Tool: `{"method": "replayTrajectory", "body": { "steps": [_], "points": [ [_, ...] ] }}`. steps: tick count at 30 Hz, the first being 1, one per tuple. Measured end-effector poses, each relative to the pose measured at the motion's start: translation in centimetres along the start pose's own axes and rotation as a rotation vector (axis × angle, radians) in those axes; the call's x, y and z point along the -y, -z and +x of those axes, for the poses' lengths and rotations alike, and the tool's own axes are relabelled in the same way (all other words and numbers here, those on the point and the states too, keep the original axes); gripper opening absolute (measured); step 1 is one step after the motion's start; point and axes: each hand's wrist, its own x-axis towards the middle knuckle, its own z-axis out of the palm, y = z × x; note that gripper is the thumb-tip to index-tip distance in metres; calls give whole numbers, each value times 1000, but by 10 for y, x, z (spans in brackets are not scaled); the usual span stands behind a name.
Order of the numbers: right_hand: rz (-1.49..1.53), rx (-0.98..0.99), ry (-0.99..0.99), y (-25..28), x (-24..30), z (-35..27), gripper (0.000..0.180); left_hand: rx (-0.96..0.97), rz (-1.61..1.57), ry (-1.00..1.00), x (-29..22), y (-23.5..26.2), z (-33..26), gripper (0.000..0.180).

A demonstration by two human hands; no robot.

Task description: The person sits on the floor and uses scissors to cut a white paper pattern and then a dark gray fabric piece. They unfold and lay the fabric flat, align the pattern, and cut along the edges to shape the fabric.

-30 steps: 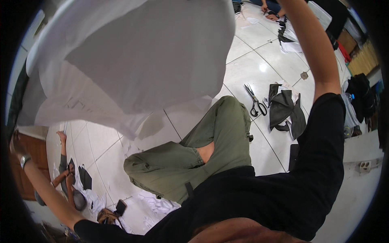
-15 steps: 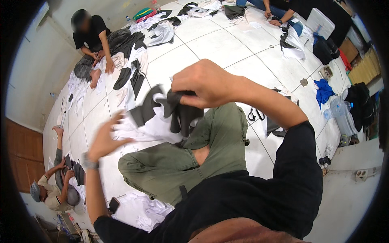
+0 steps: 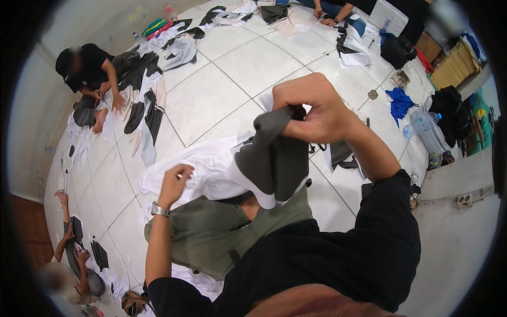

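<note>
My right hand (image 3: pixel 311 108) is raised in front of me, thumb and fingers pinching the dark grey part of a white-and-grey garment (image 3: pixel 280 158). From that grip the grey cloth hangs in folds, its white-bordered lower edge above my crossed legs. The garment's white part (image 3: pixel 206 169) stretches left across the floor and my knee. Over this white cloth is my left hand (image 3: pixel 175 185), a metal watch (image 3: pixel 159 210) on its wrist. Its fingers are loosely bent and apart, with nothing visible in them.
Scissors (image 3: pixel 317 148) lie right of the garment, beside other grey-and-white pieces (image 3: pixel 346 156). A co-worker (image 3: pixel 90 79) sits far left among cloth pieces (image 3: pixel 148 111); another (image 3: pixel 74 264) is lower left. Bottles (image 3: pixel 422 124), a blue cloth (image 3: pixel 400 103) and bags line the right side.
My right hand has moved right with the grey cloth, drawing the garment out flatter. My left hand has come right and down onto the white part. The whole view has shifted.
</note>
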Motion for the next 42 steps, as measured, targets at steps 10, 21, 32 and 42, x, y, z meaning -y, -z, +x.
{"method": "replayTrajectory", "body": {
  "steps": [10, 21, 32, 42],
  "points": [
    [166, -239, 75, -26, -15, 23, 11, 51, 62, -163, -29, 11, -5, 87],
    [-183, -816, 45, 63, -54, 26, 30, -209, 27, 27, 61, 52, -22, 27],
    [-369, -650, -220, 103, -164, 120, 37, -1079, 232, -259, -50, 306, -108, 42],
    [-249, -635, -311, 99, -160, 71, 43, 560, 303, -23, -86, 36, -148, 43]
  ]
}}
